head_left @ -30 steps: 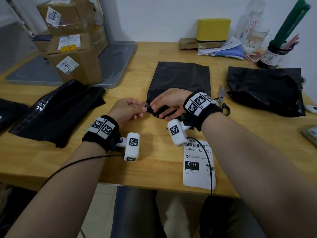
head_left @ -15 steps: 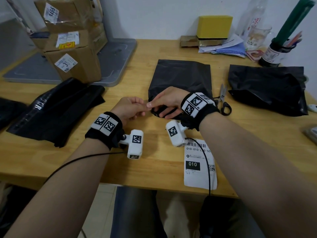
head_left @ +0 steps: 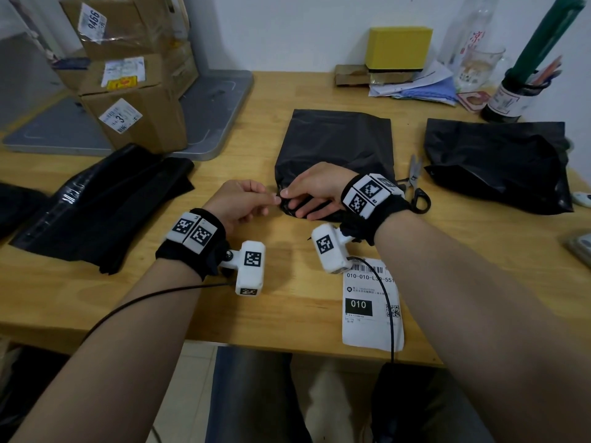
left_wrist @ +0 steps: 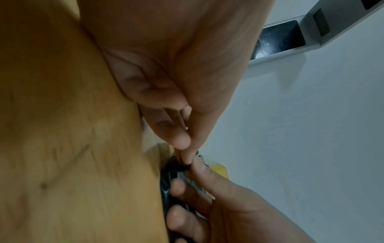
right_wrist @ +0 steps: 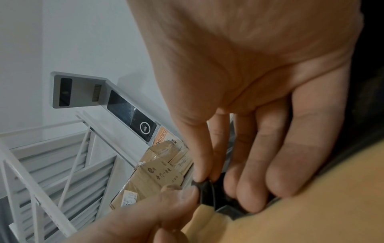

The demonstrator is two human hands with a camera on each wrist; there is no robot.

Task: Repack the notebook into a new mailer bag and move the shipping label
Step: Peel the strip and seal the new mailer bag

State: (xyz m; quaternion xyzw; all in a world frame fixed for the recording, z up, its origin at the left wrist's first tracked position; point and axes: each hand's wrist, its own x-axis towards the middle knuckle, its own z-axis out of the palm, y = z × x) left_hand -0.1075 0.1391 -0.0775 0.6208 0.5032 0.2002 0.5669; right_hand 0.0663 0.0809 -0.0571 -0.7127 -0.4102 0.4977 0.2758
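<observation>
Mailer bag (head_left: 335, 145), black and flat, lies mid-desk with its long axis running from the far edge toward the near edge, its mouth nearest the person; its contents cannot be seen. Left hand (head_left: 238, 203) and right hand (head_left: 315, 193) both pinch the mouth's left corner, thumb against forefinger. Shipping label (head_left: 371, 308) lies at the desk's near edge.

On my feed, both forearms are bare; each wrist wears a black fabric band (head_left: 188, 251) topped with white blocks printed with black square fiducial markers (head_left: 367, 195). A white camera module (head_left: 251, 266), also marker-printed, juts from each band on a short mount. A thin black cable (head_left: 134, 302) trails from each module.
</observation>
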